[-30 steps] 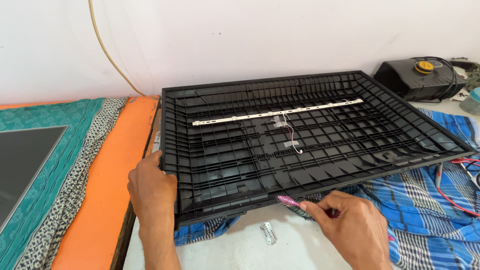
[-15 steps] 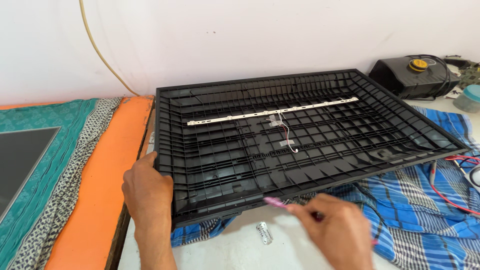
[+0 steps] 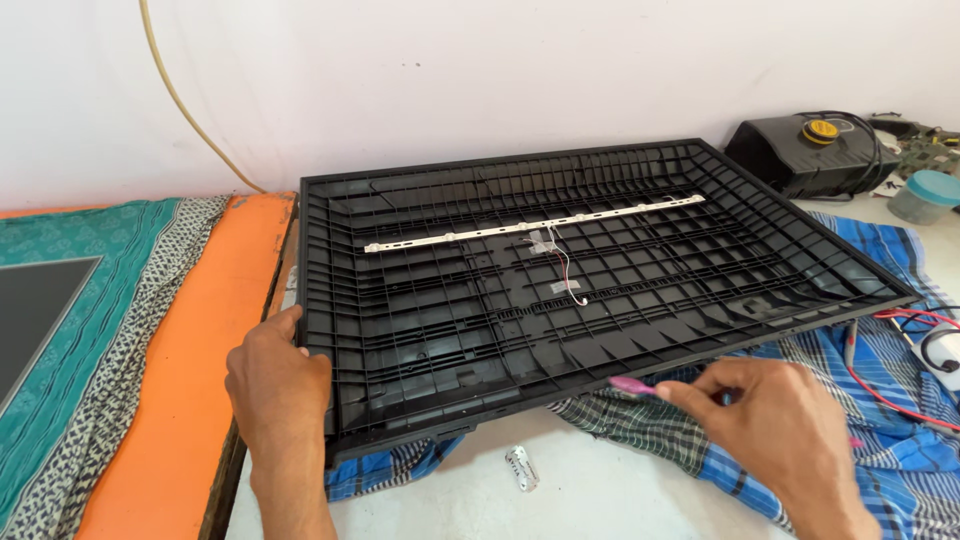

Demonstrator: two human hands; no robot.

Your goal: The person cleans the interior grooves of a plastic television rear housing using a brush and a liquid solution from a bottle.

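A large black ribbed plastic back shell [image 3: 480,300] lies open side up on a blue checked cloth [image 3: 900,450]. A white light strip [image 3: 530,224] runs across its upper part, with thin wires [image 3: 565,270] below it. My left hand [image 3: 278,385] grips the shell's near left corner. Just in front of the shell's near edge, my right hand [image 3: 780,425] holds a pink-handled tool [image 3: 632,386], its tip pointing left.
A small metal bracket [image 3: 522,468] lies on the white table in front of the shell. An orange mat [image 3: 190,400] and a patterned teal cloth [image 3: 80,330] cover the left side. A black device [image 3: 815,155], a teal-lidded jar [image 3: 925,195] and red wires [image 3: 900,390] sit at right.
My right hand with the pink tool has drifted a little right along the shell's near edge. My left hand keeps its grip on the corner. The view has shifted slightly.
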